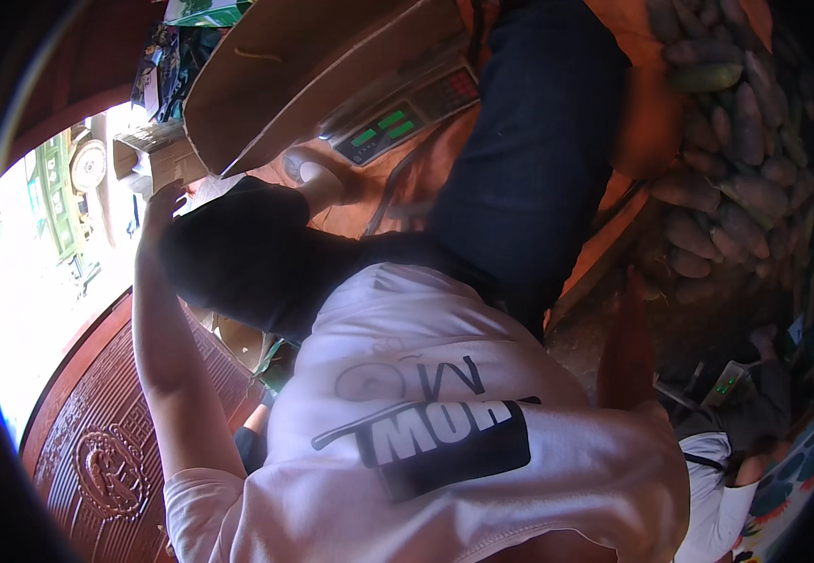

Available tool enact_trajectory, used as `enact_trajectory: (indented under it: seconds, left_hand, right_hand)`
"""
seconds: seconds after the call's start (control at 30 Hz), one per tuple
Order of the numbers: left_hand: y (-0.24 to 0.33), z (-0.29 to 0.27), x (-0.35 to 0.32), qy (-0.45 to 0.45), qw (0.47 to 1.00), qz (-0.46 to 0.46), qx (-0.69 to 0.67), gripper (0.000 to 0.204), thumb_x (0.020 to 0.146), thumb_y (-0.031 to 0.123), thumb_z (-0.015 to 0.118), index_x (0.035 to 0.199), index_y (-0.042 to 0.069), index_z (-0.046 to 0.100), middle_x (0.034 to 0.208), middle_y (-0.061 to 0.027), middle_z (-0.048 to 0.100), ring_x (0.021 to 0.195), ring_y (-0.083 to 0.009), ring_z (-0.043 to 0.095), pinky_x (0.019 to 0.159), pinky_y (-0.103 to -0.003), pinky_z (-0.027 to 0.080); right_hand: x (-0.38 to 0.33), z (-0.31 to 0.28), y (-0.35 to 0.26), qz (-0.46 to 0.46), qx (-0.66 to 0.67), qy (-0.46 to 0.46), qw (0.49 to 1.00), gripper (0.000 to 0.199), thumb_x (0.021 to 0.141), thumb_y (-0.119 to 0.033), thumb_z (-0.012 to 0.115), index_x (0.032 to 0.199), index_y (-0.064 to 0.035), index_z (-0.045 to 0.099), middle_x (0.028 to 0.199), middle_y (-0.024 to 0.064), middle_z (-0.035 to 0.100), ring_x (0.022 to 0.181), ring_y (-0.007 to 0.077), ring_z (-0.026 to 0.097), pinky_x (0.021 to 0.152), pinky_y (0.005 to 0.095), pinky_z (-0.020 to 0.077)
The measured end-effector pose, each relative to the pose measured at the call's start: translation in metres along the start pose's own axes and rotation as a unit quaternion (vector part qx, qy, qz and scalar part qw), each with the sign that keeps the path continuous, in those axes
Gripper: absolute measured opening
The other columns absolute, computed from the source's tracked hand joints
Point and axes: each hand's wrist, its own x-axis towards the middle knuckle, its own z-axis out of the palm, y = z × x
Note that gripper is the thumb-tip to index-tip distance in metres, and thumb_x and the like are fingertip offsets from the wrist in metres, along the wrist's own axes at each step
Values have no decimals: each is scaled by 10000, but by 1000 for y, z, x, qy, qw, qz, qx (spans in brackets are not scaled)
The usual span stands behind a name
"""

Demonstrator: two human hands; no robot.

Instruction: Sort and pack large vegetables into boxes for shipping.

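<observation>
- The left hand [170, 199] is at the small cardboard box [174, 161] by the bright opening; its fingers are small and washed out by the glare, so I cannot tell whether they grasp the edge or merely rest near it.
- The right hand [630, 289] is low and in shadow, nearest the heap of sweet potatoes [740, 220]; I cannot tell whether its fingers are clenched, released or around something.
- The sweet potatoes lie piled at the person's right; the small box is on the opposite side, beyond the left knee; the scale [397, 117], its display lit green, sits between the two, close by the large cardboard box [322, 56].
- The heap looks loose; a root pulled from low down could let those above roll.
- A foot [322, 185] is just beside the scale; a shift of the leg could knock it and upset the reading.
- The large box's wall slants close over the scale; if it sagged, it might press on the scale or hide the display.
- If the left hand has only a light hold, a tug could tip the small box or tear its edge.
- The two hands are spread well apart; leaning far to either side could cost the person balance.
</observation>
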Motion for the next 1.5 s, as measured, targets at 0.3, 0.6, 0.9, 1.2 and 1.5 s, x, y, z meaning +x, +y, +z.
enact_trajectory:
  seconds: [0.3,0.6,0.9,1.2,1.5]
  left_hand:
    - [17,-20,-20,32,998,-40,28,447,1018,333,560,1423,142,573,1308,-36,660,1208,-196,640,993,-455,454]
    - [13,-7,-32,9,999,-36,29,440,1046,330,484,1432,130,553,1380,-74,629,1256,-224,608,1039,-477,432]
    - [31,-8,-17,6,990,117,73,464,984,110,540,1447,88,529,1401,-65,608,1259,-218,611,1012,-416,474]
    - [155,19,-24,89,961,261,-22,435,1042,215,506,1449,64,543,1456,-78,561,1341,-194,518,1116,-395,386]
    - [221,39,-14,96,895,426,89,387,1041,350,573,1328,105,659,1216,-88,715,1132,-144,628,1002,-300,451]
  right_hand:
    - [-80,110,-10,-72,-161,183,967,922,799,-470,819,1491,-24,405,1405,125,592,1185,355,644,1014,492,502]
    - [28,69,-27,-84,-761,28,643,996,843,-460,791,1543,-5,248,1434,166,529,1272,379,573,1035,461,490]
    - [-32,111,-27,-284,-162,-148,933,607,921,-261,751,1392,36,508,1345,143,579,1191,276,592,1018,407,492]
    - [-155,93,-171,-206,280,-349,870,203,960,-166,694,1152,-118,646,1116,48,677,1092,239,619,960,445,502]
    - [-420,43,-381,-499,175,-309,791,465,1031,-231,584,1403,19,460,1316,200,600,1217,357,597,1105,516,457]
